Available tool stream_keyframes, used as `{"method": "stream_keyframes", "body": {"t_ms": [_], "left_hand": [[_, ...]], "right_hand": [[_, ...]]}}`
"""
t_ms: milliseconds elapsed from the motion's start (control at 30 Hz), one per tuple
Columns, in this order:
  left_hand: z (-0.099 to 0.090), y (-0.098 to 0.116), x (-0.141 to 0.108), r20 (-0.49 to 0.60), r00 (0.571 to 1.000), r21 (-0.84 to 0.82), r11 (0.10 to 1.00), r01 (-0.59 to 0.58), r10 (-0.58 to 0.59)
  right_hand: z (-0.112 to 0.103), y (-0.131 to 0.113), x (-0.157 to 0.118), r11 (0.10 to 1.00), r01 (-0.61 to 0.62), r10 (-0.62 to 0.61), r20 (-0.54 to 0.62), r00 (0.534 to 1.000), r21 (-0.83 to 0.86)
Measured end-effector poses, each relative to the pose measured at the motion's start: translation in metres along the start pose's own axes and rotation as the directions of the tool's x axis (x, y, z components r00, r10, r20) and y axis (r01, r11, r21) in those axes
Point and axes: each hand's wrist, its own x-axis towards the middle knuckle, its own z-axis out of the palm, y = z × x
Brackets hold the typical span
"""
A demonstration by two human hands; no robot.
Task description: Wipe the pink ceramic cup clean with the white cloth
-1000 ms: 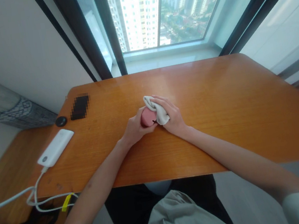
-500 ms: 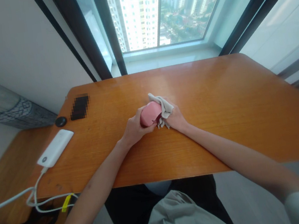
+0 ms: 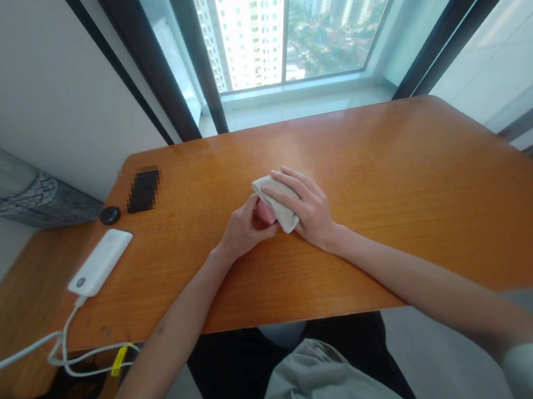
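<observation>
Beyond the wooden desk [image 3: 423, 201], at twelve o'clock, a bright window [image 3: 329, 21] looks down on tall buildings [image 3: 250, 33]; six o'clock is the desk's near edge. From where I stand, a pink object [image 3: 264, 212] is close to the centre of the desktop, partly covered by a pale cloth [image 3: 283, 217]. (Whether it rests on the desk or is lifted just off it, I cannot tell.) To work it well, I would brace it firmly, lay the cloth flat along its curve, press lightly and turn it little by little. At the object's nine o'clock, the left hand [image 3: 244, 231] grips it in a half-open C shape, thumb nearer six, fingers nearer twelve. At its three o'clock, the right hand [image 3: 314, 213] spreads its fingers over the cloth, holding it against the object. Well apart, toward the desk's nine o'clock, lies a white device [image 3: 100, 261].
</observation>
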Motion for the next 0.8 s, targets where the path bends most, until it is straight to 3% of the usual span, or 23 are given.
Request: {"method": "stream_keyframes", "body": {"t_ms": [133, 267, 500, 800], "left_hand": [[-0.001, -0.005, -0.003, 0.048, 0.995, 0.008, 0.996, 0.084, -0.084], [0.0, -0.005, -0.002, 0.049, 0.993, 0.024, 0.994, 0.108, -0.109], [0.003, 0.007, 0.007, -0.049, 0.998, 0.024, 0.998, 0.051, -0.05], [-0.001, 0.008, 0.008, -0.031, 0.996, 0.077, 0.993, 0.091, -0.089]], "right_hand": [[-0.001, -0.006, 0.002, 0.997, 0.082, -0.081, 0.051, 0.995, -0.011], [0.001, -0.006, 0.001, 0.998, 0.059, -0.06, 0.035, 0.998, 0.027], [0.002, 0.004, 0.006, 0.978, -0.145, 0.147, -0.001, 0.989, 0.152], [0.01, 0.025, 0.004, 0.841, -0.36, 0.369, 0.057, 0.928, 0.404]]}}
